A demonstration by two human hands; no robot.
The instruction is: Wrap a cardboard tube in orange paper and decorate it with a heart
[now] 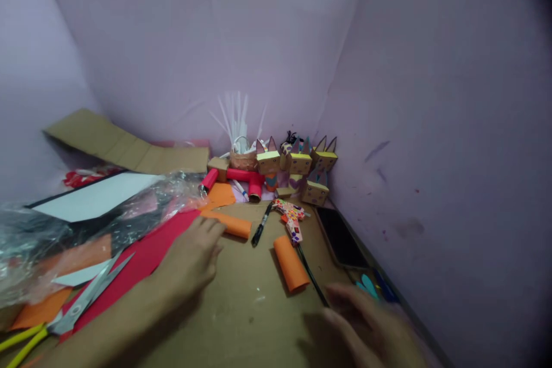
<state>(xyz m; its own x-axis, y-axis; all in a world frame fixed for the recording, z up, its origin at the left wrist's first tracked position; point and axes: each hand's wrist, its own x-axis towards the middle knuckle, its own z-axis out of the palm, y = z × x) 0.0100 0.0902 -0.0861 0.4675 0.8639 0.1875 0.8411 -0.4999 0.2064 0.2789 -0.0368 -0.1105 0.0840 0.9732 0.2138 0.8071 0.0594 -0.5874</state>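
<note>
My left hand (196, 250) reaches over red paper (172, 238), its fingers loosely bent and apart. Its fingertips are close to the near end of an orange paper tube (235, 225); whether they touch it I cannot tell. My right hand (371, 325), a little blurred, hovers at the lower right with thumb and fingers apart and nothing visible between them. Just ahead of it runs the black cord (313, 276) of a flower-patterned glue gun (291, 215). A second orange paper tube (291, 264) lies beside that cord. Between the first tube and the glue gun rests a black marker (262, 224).
Yellow-handled scissors (80, 307) lie open at the left, near crumpled clear plastic (26, 253). Cardboard animal figures (297, 164) and red tubes (254, 187) stand at the back. A phone (340, 238) lies along the right wall. Bent cardboard (129, 146) leans at the back left.
</note>
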